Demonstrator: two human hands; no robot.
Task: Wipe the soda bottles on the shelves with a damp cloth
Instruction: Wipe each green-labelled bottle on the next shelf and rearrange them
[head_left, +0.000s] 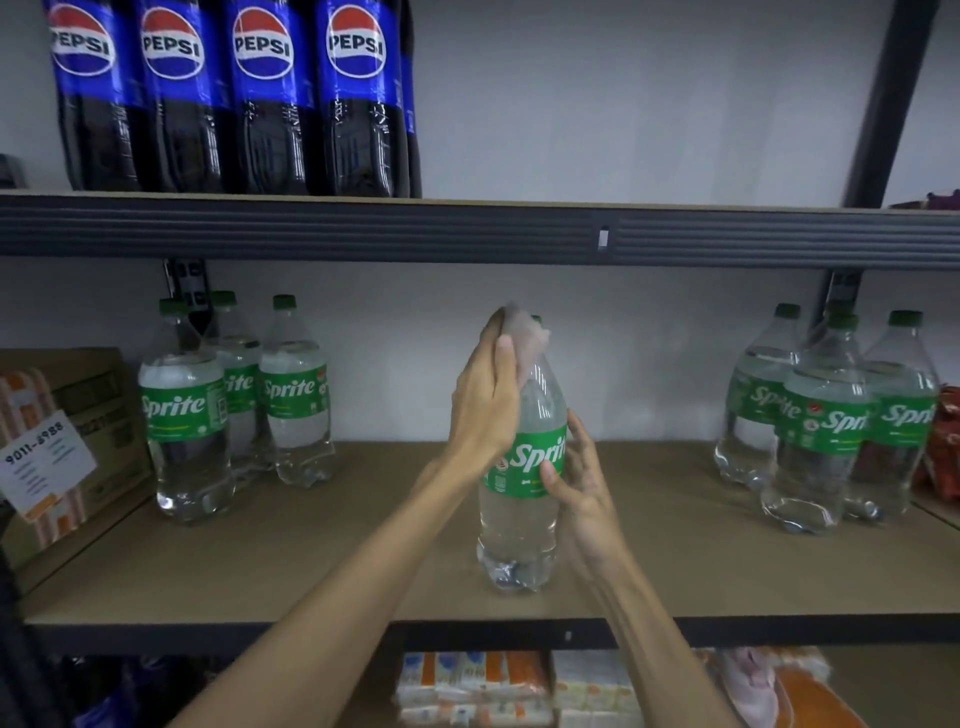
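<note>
Left hand (488, 400) grips the grey cloth (527, 338), bunched over the cap and neck of the Sprite bottle (517, 530). Right hand (579, 483) wraps the label, steadying it. Bottle stands upright mid-shelf (311, 561), well apart from the other Sprite bottles (187, 415). Best approach: base planted, drag cloth downward, rotate with right hand.

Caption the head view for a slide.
Left hand holds a cloth atop the Sprite bottle; right hand steadies it.

Your left hand (485, 400): grips cloth (525, 338) atop Sprite bottle (519, 525) | your right hand (584, 493): holds its label | bottle upright on shelf (311, 561)
</note>
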